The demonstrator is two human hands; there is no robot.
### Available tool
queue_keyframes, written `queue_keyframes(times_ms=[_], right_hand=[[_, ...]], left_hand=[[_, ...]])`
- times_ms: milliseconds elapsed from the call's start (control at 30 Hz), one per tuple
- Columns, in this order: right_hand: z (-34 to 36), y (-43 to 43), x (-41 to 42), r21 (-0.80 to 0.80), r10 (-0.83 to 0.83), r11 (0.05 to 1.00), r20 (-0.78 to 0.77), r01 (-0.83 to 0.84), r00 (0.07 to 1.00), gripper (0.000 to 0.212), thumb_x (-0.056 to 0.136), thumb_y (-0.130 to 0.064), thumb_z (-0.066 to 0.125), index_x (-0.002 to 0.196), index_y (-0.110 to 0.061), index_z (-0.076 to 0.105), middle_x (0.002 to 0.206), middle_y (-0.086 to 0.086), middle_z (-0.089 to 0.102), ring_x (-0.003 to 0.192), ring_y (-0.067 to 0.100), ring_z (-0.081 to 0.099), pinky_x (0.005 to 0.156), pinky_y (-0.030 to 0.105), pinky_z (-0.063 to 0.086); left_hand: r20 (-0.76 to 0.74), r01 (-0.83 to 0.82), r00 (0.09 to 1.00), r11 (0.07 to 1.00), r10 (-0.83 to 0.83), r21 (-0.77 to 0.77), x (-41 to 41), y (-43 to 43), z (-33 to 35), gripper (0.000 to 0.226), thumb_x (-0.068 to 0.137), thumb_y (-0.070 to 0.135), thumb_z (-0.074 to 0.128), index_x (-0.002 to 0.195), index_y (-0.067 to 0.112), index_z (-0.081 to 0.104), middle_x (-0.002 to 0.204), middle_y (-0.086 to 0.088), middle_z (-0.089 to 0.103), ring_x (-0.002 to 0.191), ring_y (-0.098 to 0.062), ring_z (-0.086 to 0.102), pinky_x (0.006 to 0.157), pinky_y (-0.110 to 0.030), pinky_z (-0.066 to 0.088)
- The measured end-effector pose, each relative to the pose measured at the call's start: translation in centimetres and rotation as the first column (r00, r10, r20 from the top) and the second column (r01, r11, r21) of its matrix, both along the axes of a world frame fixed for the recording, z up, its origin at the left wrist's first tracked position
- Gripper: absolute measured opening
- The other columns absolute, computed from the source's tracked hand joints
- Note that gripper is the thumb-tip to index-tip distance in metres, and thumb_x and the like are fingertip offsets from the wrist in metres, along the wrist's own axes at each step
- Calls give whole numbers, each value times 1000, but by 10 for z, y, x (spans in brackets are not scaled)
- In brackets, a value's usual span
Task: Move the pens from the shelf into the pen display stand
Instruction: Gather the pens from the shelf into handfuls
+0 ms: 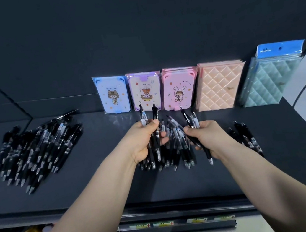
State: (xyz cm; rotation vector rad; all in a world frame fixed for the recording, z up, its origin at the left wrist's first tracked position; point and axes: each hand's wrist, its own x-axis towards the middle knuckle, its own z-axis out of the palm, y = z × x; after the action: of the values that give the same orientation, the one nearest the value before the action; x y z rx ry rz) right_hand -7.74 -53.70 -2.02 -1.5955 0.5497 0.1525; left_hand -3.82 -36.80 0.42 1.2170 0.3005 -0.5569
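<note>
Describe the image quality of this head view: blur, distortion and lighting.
Head view: wide-angle distortion bows the shelf edge and stretches the forearms; the pen pile at left is smeared by motion blur, while the left hand and right hand, each gripping pens, are sharper; lighting is dim and even, with faint glare on the wrapped notebooks.

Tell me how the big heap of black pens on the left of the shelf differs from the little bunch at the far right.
The big heap of black pens holds many more than the little bunch of black pens. The heap lies spread in a wide fan, tips toward the shelf's front edge; the bunch lies in a narrow row. The heap sits far from both hands; the bunch lies just beyond the right hand. Both rest untouched on the dark shelf.
</note>
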Motion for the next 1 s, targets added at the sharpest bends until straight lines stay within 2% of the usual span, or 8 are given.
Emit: queue_keyframes(times_ms=[167, 367, 467, 600, 700, 767, 867, 1000], right_hand=[[-13, 5, 6, -83, 21, 996, -32, -24, 999, 22, 88, -18, 68, 90, 4, 67, 76, 14, 57, 65, 23, 53, 45, 22, 48], [-1, -8, 2, -208, 123, 970, -11, -123, 992, 24, 95, -23, 56, 74, -12, 54, 60, 3, 58, 44, 12, 46, 42, 22, 39], [4, -18, 1, -130, 150, 980, 12, -147, 989, 12, 99, -18, 48, 89, -15, 51, 64, 3, 61, 46, 12, 44, 40, 21, 34], [14, -51, -8, -33, 11, 999, 86, -9, 996, 12, 99, -9, 46, 97, -18, 53, 72, 5, 55, 50, 13, 45, 40, 20, 36], [18, -101, -24, -175, -157, 969, 120, 176, 980, 9, 94, -4, 53, 90, -8, 61, 66, 6, 51, 45, 11, 44, 37, 18, 36], [14, -134, -37, -367, -235, 895, 91, 252, 968, 13, 89, -7, 59, 88, 4, 66, 59, 7, 50, 45, 14, 41, 43, 20, 36], [6, -163, -56, -569, -282, 790, -11, 226, 959, 21, 84, -16, 65, 81, 6, 68, 53, 8, 47, 46, 17, 38, 50, 24, 30], [-7, -161, -65, -642, -241, 758, -113, 114, 964, 24, 84, -22, 67, 73, -1, 70, 49, 6, 55, 41, 14, 49, 46, 23, 34]], left_hand=[[17, -8, 1000, 996, 6, 90, 3, 3, -4, 11, 94, 11, 56, 84, 6, 53, 78, -8, 49, 63, -18, 51, 54, -33, 58], [4, 16, 1000, 997, -16, 74, 3, 3, -4, 13, 95, 14, 53, 85, 6, 55, 74, -8, 53, 59, -19, 54, 49, -29, 57], [2, 21, 1000, 999, -21, 46, 4, -4, -2, 14, 96, 14, 52, 90, 4, 58, 73, -8, 54, 58, -18, 55, 48, -28, 56], [8, 78, 997, 996, -78, -48, 1, -27, 1, 14, 96, 13, 52, 94, 3, 62, 69, -8, 56, 54, -16, 61, 49, -27, 55], [12, 162, 987, 984, -162, -70, -6, -59, 1, 15, 95, 11, 52, 89, 4, 64, 65, -6, 60, 53, -15, 63, 52, -28, 57], [7, 209, 978, 976, -209, -61, -13, -80, 0, 16, 95, 11, 52, 86, 5, 64, 64, -7, 61, 51, -14, 64, 53, -28, 57], [-12, 268, 963, 963, -268, -36, -22, -108, -4, 14, 94, 12, 54, 88, 4, 64, 67, -8, 62, 54, -15, 64, 53, -29, 57], [-45, 294, 955, 956, -294, -9, -28, -128, -9, 11, 93, 13, 56, 92, 4, 63, 70, -8, 61, 59, -17, 64, 54, -30, 58]])
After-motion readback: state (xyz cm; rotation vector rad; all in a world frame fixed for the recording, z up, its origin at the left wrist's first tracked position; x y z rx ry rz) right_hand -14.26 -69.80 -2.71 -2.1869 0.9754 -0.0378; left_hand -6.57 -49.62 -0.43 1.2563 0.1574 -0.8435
